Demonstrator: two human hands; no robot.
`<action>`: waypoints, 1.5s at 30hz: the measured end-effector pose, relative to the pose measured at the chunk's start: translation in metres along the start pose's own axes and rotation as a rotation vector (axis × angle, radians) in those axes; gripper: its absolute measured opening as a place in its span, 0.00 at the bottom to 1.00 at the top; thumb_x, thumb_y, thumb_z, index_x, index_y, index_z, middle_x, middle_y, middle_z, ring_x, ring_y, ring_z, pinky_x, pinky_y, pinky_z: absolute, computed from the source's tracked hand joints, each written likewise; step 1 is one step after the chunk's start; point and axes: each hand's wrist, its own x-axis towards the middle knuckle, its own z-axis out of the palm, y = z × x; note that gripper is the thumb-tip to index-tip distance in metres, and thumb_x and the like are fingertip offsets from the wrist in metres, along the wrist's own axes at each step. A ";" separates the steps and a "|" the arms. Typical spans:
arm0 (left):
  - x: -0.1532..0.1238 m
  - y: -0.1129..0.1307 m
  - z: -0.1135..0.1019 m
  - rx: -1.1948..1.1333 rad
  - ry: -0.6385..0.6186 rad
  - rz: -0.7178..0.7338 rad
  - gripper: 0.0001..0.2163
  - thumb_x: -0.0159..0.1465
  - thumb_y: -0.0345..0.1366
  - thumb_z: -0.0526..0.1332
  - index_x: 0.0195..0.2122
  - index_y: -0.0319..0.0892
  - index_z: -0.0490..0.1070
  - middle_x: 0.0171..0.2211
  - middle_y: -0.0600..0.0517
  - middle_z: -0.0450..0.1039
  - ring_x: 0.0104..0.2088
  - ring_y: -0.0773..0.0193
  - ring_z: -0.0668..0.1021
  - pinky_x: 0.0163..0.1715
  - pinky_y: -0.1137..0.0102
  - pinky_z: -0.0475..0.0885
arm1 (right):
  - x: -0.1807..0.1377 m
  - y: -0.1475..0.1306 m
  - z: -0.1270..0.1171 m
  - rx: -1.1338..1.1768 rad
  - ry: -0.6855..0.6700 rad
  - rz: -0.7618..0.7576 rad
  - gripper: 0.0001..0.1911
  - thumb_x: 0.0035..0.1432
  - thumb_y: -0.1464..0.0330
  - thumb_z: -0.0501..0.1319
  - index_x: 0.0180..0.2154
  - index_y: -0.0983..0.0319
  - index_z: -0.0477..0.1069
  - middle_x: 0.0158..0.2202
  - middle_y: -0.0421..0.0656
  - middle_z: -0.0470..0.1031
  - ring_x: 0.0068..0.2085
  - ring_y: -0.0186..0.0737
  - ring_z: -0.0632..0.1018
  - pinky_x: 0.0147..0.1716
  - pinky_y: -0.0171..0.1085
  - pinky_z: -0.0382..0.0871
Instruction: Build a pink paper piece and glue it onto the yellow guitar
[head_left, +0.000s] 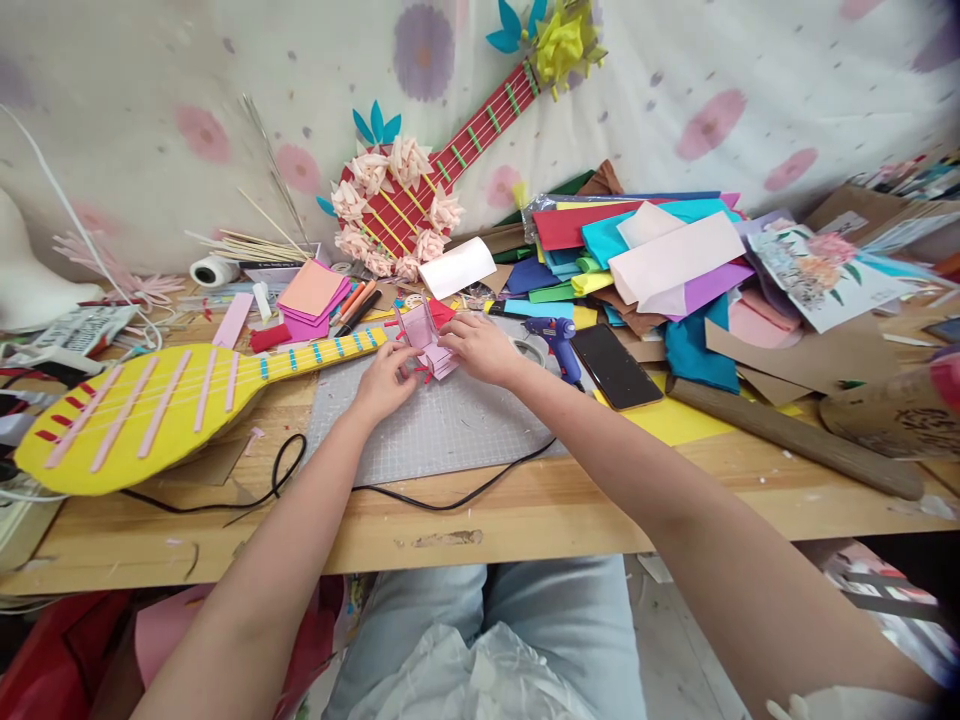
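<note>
Both hands meet over a grey cutting mat (450, 425) on a wooden table. My left hand (384, 382) and my right hand (480, 348) pinch a small pink paper piece (424, 340), folded into a box-like shape, from either side. Fingers of both hands are closed on it. A yellow paper guitar (161, 400) with pink strips lies just left of my left hand. A blue glue gun (556, 340) sits right beside my right hand, its black cable (450, 497) running across the mat's front edge.
A red paper guitar (431, 185) with paper flowers leans on the flowered cloth behind. Stacks of coloured paper (645, 255) fill the right. A black phone (613, 365), a wooden stick (795, 437), markers (358, 305) and pink square sheets (313, 298) lie around.
</note>
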 end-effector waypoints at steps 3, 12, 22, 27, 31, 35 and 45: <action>-0.002 0.003 -0.012 0.024 0.044 -0.018 0.20 0.49 0.25 0.55 0.44 0.43 0.69 0.43 0.50 0.63 0.27 0.73 0.69 0.25 0.75 0.67 | -0.013 0.001 -0.009 0.076 0.140 0.076 0.11 0.57 0.70 0.54 0.42 0.63 0.70 0.45 0.48 0.70 0.47 0.44 0.65 0.46 0.43 0.57; 0.011 -0.006 -0.026 -0.025 0.531 -0.249 0.08 0.57 0.37 0.54 0.34 0.40 0.69 0.27 0.54 0.66 0.24 0.71 0.66 0.26 0.74 0.63 | -0.058 -0.009 0.013 0.143 0.362 0.644 0.16 0.63 0.62 0.44 0.27 0.60 0.63 0.26 0.44 0.69 0.30 0.40 0.67 0.29 0.36 0.57; 0.003 0.006 -0.057 0.264 0.281 -0.560 0.14 0.54 0.45 0.57 0.33 0.42 0.75 0.18 0.55 0.64 0.21 0.67 0.66 0.22 0.72 0.56 | -0.067 -0.016 0.013 0.320 0.152 0.854 0.18 0.62 0.58 0.43 0.28 0.59 0.63 0.23 0.40 0.67 0.26 0.37 0.68 0.25 0.34 0.49; 0.007 0.001 -0.071 0.447 0.129 -0.613 0.20 0.56 0.52 0.52 0.35 0.43 0.76 0.23 0.50 0.71 0.26 0.61 0.71 0.24 0.69 0.58 | -0.069 -0.019 0.012 0.369 0.190 0.882 0.17 0.61 0.58 0.45 0.28 0.59 0.64 0.23 0.40 0.67 0.26 0.38 0.68 0.25 0.34 0.51; 0.018 -0.011 -0.084 0.576 0.027 -0.580 0.24 0.56 0.55 0.49 0.37 0.42 0.75 0.31 0.46 0.74 0.33 0.55 0.74 0.30 0.67 0.63 | -0.070 -0.017 0.013 0.420 0.265 0.852 0.17 0.60 0.59 0.45 0.27 0.59 0.64 0.25 0.40 0.69 0.27 0.37 0.68 0.27 0.33 0.56; 0.029 -0.025 -0.091 0.664 -0.087 -0.373 0.31 0.51 0.58 0.55 0.49 0.41 0.67 0.46 0.44 0.69 0.46 0.53 0.71 0.42 0.66 0.64 | -0.071 -0.014 0.012 0.389 0.321 0.778 0.11 0.58 0.64 0.50 0.30 0.60 0.67 0.30 0.42 0.71 0.32 0.37 0.70 0.32 0.34 0.60; 0.039 -0.057 -0.088 0.716 -0.381 -0.367 0.33 0.50 0.52 0.61 0.54 0.40 0.62 0.53 0.41 0.63 0.48 0.51 0.71 0.45 0.65 0.65 | -0.065 -0.021 0.013 0.225 0.167 0.550 0.16 0.53 0.68 0.54 0.45 0.62 0.68 0.43 0.48 0.71 0.48 0.46 0.67 0.48 0.44 0.60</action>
